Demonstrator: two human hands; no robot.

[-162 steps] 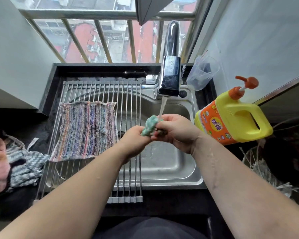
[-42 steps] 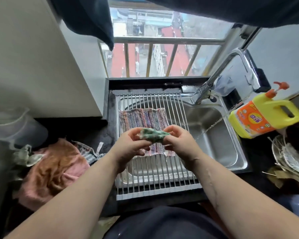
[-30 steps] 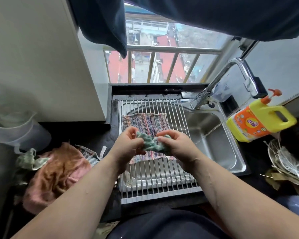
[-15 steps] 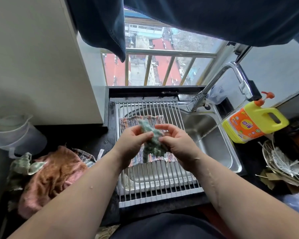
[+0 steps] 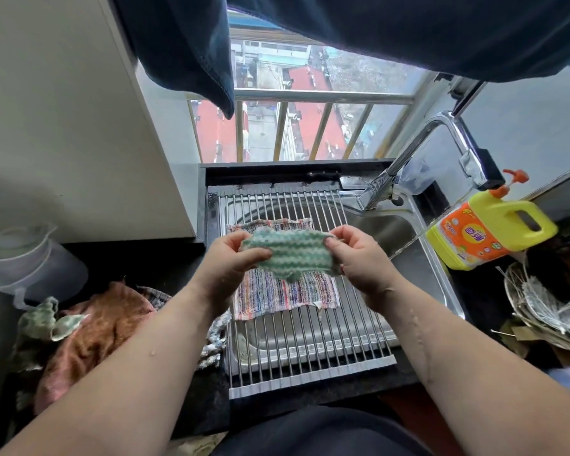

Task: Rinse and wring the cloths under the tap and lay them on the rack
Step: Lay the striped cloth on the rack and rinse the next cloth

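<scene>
While a multicoloured striped cloth [image 5: 285, 291] lies flat on the steel-bar rack [image 5: 310, 350], left hand [image 5: 231, 261] and right hand [image 5: 359, 258] each pinch an edge of the green-and-white knitted cloth [image 5: 290, 255] spread above it — not yet laid — and crumpled pink-brown cloths [image 5: 93, 330] on the table [image 5: 139, 258] look unrinsed

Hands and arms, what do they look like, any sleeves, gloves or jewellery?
Both are bare: no gloves, rings or watch on the left hand or right hand, and no sleeves in view on the left forearm or right forearm. Water drops and streaks sit on both forearms.
</scene>
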